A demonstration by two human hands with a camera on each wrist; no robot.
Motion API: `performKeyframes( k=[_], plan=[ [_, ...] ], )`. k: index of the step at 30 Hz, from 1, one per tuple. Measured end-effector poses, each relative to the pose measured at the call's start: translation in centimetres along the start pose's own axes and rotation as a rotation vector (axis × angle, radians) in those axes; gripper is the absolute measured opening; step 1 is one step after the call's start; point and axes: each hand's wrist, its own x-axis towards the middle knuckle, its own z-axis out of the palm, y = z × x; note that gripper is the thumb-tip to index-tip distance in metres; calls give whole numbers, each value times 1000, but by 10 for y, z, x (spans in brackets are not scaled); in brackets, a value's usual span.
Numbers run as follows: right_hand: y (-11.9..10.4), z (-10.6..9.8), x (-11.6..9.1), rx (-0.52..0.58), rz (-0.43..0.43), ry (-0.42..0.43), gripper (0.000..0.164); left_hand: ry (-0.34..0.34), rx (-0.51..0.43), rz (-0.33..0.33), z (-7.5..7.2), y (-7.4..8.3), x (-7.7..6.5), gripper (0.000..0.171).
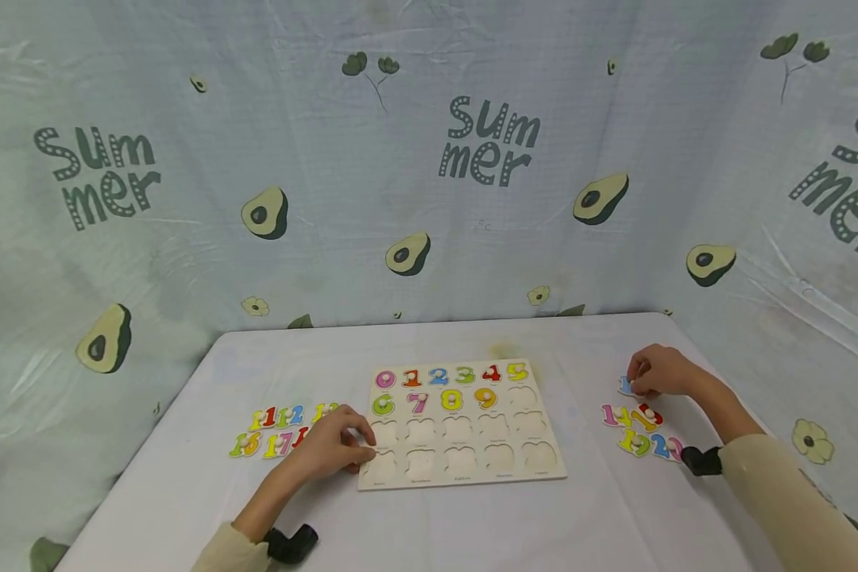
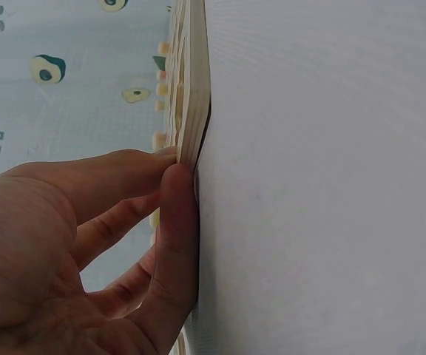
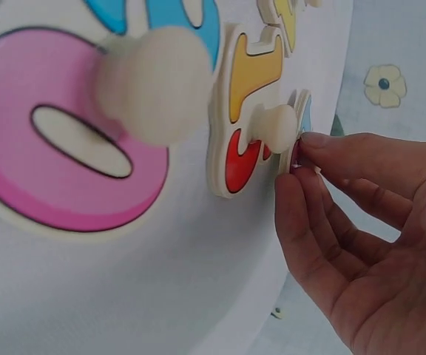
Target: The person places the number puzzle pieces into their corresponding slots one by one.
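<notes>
A wooden number puzzle board point(image 1: 465, 482) lies on the table, with the numbers 0 to 9 set in its upper recesses and the lower ones bare. Thumb and finger of my left hand point(image 1: 334, 442) pinch the board's left edge, seen side-on in the left wrist view as a layered wooden edge point(image 2: 195, 111). Over on the right, my right hand point(image 1: 663, 372) pinches a number piece with a blue digit point(image 1: 624, 387); its second digit is mostly covered by the fingers. Just below it lie the 14 piece point(image 1: 616, 415) and the 15 piece point(image 1: 646, 417).
Left of the board, several number pieces lie together, among them the 16 point(image 1: 245, 445) and 17 point(image 1: 278, 445), partly behind my left hand. The 19 piece point(image 1: 634, 442) and the 20 piece point(image 1: 666, 447) lie near my right sleeve. A patterned curtain point(image 1: 329, 159) stands behind the table.
</notes>
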Motion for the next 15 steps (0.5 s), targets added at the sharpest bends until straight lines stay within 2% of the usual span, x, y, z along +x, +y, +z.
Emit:
performKeyframes(
  k=[15],
  plan=[
    [-14, -12, 3, -4, -14, 20, 15, 3, 7, 4, -1, -1, 1, 10]
  ],
)
